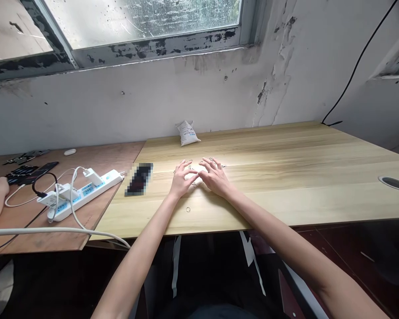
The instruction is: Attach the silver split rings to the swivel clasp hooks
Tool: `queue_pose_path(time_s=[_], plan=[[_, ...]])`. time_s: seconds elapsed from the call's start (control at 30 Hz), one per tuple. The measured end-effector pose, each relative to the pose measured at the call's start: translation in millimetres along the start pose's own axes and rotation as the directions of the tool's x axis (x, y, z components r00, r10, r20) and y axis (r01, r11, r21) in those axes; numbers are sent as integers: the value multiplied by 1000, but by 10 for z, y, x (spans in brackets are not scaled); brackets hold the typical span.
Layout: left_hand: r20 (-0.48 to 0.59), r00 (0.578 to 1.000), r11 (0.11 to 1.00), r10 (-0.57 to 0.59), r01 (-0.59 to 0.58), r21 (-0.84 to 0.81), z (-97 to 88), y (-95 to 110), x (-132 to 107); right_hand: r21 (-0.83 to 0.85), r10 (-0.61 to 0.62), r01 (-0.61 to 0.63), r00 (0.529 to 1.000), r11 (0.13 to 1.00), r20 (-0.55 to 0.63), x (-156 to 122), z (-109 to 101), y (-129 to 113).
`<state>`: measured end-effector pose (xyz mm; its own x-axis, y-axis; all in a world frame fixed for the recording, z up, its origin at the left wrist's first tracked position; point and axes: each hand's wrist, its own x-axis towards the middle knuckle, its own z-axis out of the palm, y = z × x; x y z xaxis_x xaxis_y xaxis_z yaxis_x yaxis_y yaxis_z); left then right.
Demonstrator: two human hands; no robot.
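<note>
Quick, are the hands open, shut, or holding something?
Left hand: partly curled; cannot tell whether it holds anything.
Right hand: partly curled, tips close to the left's; anything pinched is too small to tell.

My bare arms (272, 230) stretch forward and inward, my left hand (180, 180) and right hand (216, 179) angled together, palms down, fingers (213, 164) bent, inner fingertips (200, 173) touching or nearly so.

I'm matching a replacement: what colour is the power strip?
The power strip is white with blue socket panels, in the head view.
</note>
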<state>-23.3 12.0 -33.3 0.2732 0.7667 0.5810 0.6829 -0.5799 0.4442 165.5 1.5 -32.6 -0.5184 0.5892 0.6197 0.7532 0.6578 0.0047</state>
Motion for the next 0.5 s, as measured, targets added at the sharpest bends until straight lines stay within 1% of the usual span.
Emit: queue_pose_path(time_s=[0.17,0.33,0.4,0.5], plan=[[9,999,999,37,-37,33,-51,15,1,74,36,-36,999,997,-8,-1,-24,-8],[-9,996,987,90,-88,137,-83,50,11,164,88,-91,996,982,23,14,-25,38],[4,990,973,139,-137,188,-80,93,19,204,110,-117,993,972,48,14,-4,65],[53,970,939,237,-243,245,-53,183,33,261,167,-180,983,949,70,9,39,81]])
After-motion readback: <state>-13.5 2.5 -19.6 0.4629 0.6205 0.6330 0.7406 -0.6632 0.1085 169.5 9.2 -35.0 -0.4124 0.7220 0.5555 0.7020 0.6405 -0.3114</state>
